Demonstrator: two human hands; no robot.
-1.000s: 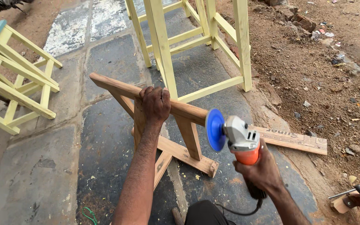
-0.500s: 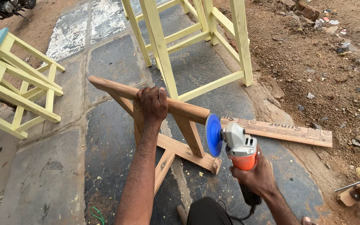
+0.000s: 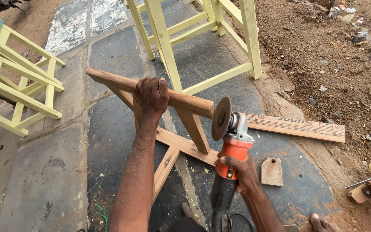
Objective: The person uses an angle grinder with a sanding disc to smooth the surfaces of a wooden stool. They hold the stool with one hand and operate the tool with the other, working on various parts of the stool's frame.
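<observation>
Nearest the camera, the right hand (image 3: 240,174) grips the orange angle grinder (image 3: 230,150), whose disc (image 3: 221,118) now shows brown rather than blue, at the end of the bare wooden frame (image 3: 185,103). Farther off, the left hand (image 3: 152,95) stays clasped over its top rail.

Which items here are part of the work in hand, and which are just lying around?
In use:
- left hand gripping bare wooden frame
- right hand holding orange angle grinder, disc at the frame's end

Lying about:
- yellow stool, left
- yellow frame, behind
- printed plank
- small wood offcut
- green wire
</observation>
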